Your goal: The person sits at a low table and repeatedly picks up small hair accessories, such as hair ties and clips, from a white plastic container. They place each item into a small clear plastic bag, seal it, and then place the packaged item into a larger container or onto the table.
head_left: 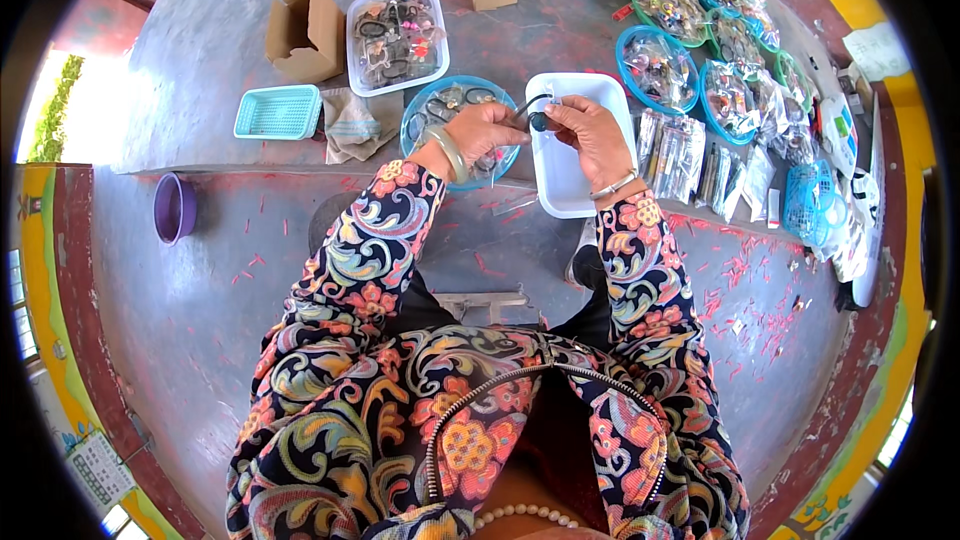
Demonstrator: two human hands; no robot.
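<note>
Left hand: yours (478,135) pinches a dark cord (534,103) over the edge of the blue round basket (406,127).
Right hand: yours (592,140) grips the same cord above the white tub (580,180).
Left of you: a turquoise basket (278,116) beside a folded cloth (355,128); a purple basin (174,210) stands farther left.
Right of you: clear packets (675,155) lie next to the tub; red scraps (735,290) dot the grey floor (230,330).

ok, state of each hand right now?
Left hand: closed, pinching a black band.
Right hand: closed on a dark piece beside it; can't tell if joined.
</note>
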